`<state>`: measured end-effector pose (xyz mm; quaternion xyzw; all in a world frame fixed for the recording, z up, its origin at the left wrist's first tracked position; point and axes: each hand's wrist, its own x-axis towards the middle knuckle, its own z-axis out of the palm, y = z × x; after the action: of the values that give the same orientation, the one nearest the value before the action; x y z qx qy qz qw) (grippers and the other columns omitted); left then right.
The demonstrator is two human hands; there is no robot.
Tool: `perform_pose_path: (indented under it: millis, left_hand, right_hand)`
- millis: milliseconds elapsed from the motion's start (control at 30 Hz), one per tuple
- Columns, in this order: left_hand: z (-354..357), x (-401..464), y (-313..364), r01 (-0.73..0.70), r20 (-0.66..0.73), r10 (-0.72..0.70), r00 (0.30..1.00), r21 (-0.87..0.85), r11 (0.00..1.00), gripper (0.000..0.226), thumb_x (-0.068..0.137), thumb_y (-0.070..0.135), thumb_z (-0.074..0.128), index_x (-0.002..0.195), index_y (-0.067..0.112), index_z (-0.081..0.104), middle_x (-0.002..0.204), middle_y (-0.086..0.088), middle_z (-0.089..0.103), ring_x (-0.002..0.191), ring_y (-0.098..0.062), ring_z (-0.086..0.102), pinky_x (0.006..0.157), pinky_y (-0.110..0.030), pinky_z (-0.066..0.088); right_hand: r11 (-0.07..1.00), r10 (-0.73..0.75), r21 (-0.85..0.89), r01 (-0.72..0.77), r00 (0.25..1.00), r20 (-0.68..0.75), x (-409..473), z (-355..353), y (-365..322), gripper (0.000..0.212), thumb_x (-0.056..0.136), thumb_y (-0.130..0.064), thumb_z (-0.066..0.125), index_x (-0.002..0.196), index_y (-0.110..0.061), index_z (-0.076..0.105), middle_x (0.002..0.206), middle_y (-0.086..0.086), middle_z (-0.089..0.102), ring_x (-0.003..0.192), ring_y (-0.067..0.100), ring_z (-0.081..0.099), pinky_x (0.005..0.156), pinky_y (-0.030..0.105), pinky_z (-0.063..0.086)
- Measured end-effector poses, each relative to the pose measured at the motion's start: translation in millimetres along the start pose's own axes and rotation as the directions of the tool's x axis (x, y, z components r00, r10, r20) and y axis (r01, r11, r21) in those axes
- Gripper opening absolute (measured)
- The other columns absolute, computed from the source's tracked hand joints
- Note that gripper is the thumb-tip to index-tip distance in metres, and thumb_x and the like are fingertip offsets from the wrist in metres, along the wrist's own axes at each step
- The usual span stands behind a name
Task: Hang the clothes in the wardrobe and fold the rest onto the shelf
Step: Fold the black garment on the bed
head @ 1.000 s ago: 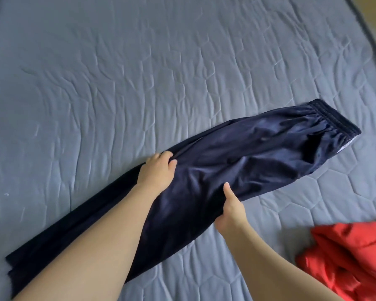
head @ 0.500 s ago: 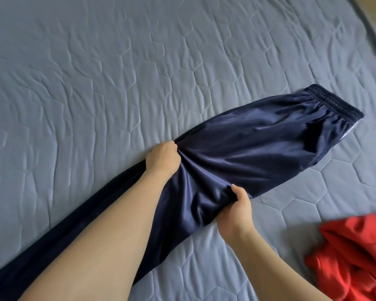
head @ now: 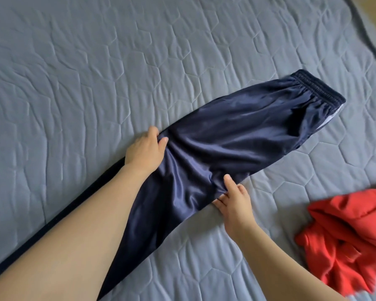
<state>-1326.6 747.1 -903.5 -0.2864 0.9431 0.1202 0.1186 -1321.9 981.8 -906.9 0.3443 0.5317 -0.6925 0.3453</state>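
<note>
Dark navy satin trousers (head: pixel 237 135) lie stretched diagonally across the bed, folded leg on leg, with the elastic waistband at the upper right. My left hand (head: pixel 144 148) grips the far edge of the fabric near the middle of the legs. My right hand (head: pixel 232 198) pinches the near edge opposite it, thumb on top. My left forearm covers the lower part of the legs.
A grey quilted bedspread (head: pixel 96 72) covers the whole bed. A crumpled red garment (head: pixel 352 233) lies at the right edge, close to my right forearm. The bed's dark border runs along the top right corner.
Both hands went from resting on the trousers to gripping their two edges, bunching the fabric between them. The view shifted slightly and the red garment sits a little lower.
</note>
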Motion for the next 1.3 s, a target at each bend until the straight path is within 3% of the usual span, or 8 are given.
perform_pose_path:
  millis: [367, 533, 733, 933, 1000, 1067, 1167, 1300]
  left_hand:
    - [-25.0, -8.5, -48.3, 0.101, -0.014, -0.101, 0.995, 0.22, 0.97, 0.044, 0.102, 0.045, 0.026, 0.112, 0.008, 0.048, 0.109, -0.023, 0.064, 0.101, -0.041, 0.059, 0.078, -0.042, 0.041]
    - [-19.2, -3.4, -47.2, 0.103, 0.029, -0.112, 0.993, 0.223, 0.969, 0.044, 0.096, 0.031, 0.042, 0.136, 0.016, 0.034, 0.137, -0.016, 0.044, 0.123, -0.036, 0.041, 0.101, -0.047, 0.03]
    - [4.5, -78.3, 0.4, -0.314, -0.296, 0.335, 0.895, 0.118, 0.942, 0.061, 0.074, 0.048, 0.057, 0.124, 0.013, 0.05, 0.124, -0.014, 0.05, 0.107, -0.034, 0.047, 0.095, -0.048, 0.035]
    - [31.7, -120.6, -2.6, -0.357, -0.109, 0.384, 0.917, 0.207, 0.911, 0.038, 0.07, 0.03, 0.072, 0.102, 0.017, 0.056, 0.104, -0.008, 0.053, 0.09, -0.03, 0.053, 0.074, -0.043, 0.048]
    - [31.1, -118.1, -0.5, -0.367, -0.111, 0.404, 0.908, 0.251, 0.895, 0.032, 0.07, 0.021, 0.072, 0.098, 0.017, 0.058, 0.101, -0.008, 0.054, 0.089, -0.031, 0.055, 0.074, -0.045, 0.048]
    - [25.9, -115.7, 6.3, -0.379, -0.159, 0.44, 0.884, 0.307, 0.873, 0.032, 0.072, 0.018, 0.066, 0.102, 0.016, 0.058, 0.101, -0.01, 0.055, 0.091, -0.031, 0.053, 0.08, -0.046, 0.045]
    - [19.6, -118.5, 25.4, -0.522, -0.245, 0.592, 0.768, 0.297, 0.8, 0.021, 0.073, 0.014, 0.062, 0.093, 0.014, 0.056, 0.087, -0.007, 0.054, 0.075, -0.029, 0.048, 0.069, -0.04, 0.037]
    - [33.2, -129.6, 52.6, -0.593, -0.068, 0.63, 0.773, 0.274, 0.757, 0.025, 0.063, 0.017, 0.07, 0.085, 0.016, 0.057, 0.078, -0.004, 0.053, 0.068, -0.024, 0.05, 0.055, -0.034, 0.04]
  right_hand:
    - [0.985, 0.027, -0.168, -0.031, 0.999, -0.025, -2.5, 19.1, -5.4, 0.039, 0.092, -0.021, 0.057, 0.062, -0.026, 0.032, 0.06, -0.004, 0.029, 0.051, 0.01, 0.023, 0.053, 0.024, 0.023]
    - [0.983, -0.013, -0.181, 0.011, 1.0, -0.01, 1.2, 17.6, -7.2, 0.038, 0.089, -0.019, 0.061, 0.063, -0.025, 0.035, 0.06, -0.004, 0.031, 0.052, 0.01, 0.027, 0.055, 0.024, 0.025]
    - [0.992, -0.058, -0.112, 0.056, 0.998, -0.014, 2.8, 9.3, -16.7, 0.036, 0.091, -0.016, 0.061, 0.064, -0.023, 0.038, 0.061, -0.004, 0.035, 0.048, 0.008, 0.031, 0.056, 0.022, 0.031]
    - [0.923, -0.227, -0.317, 0.219, 0.974, 0.012, -3.9, 13.1, -36.7, 0.038, 0.089, -0.018, 0.066, 0.061, -0.016, 0.039, 0.055, -0.006, 0.04, 0.047, 0.005, 0.04, 0.053, 0.017, 0.038]
    - [0.701, -0.409, -0.596, 0.391, 0.905, 0.112, -3.7, 13.5, -43.5, 0.039, 0.088, -0.024, 0.064, 0.06, -0.015, 0.038, 0.079, -0.003, 0.042, 0.069, 0.006, 0.046, 0.071, 0.018, 0.039]
    - [0.228, -0.536, -0.843, 0.487, 0.786, 0.31, 1.8, 4.9, -49.8, 0.024, 0.08, -0.032, 0.052, 0.066, -0.016, 0.041, 0.096, -0.002, 0.037, 0.096, 0.016, 0.035, 0.092, 0.027, 0.028]
    - [-0.475, -0.491, -0.76, 0.444, 0.583, 0.648, 21.4, -17.1, -62.1, 0.018, 0.066, -0.023, 0.055, 0.082, -0.013, 0.054, 0.086, 0.003, 0.05, 0.098, 0.025, 0.042, 0.097, 0.036, 0.019]
    - [-0.756, -0.311, -0.542, 0.368, 0.526, 0.791, 36.3, -32.9, -90.2, 0.032, 0.06, -0.015, 0.079, 0.089, -0.012, 0.067, 0.077, 0.005, 0.064, 0.078, 0.032, 0.062, 0.082, 0.04, 0.044]
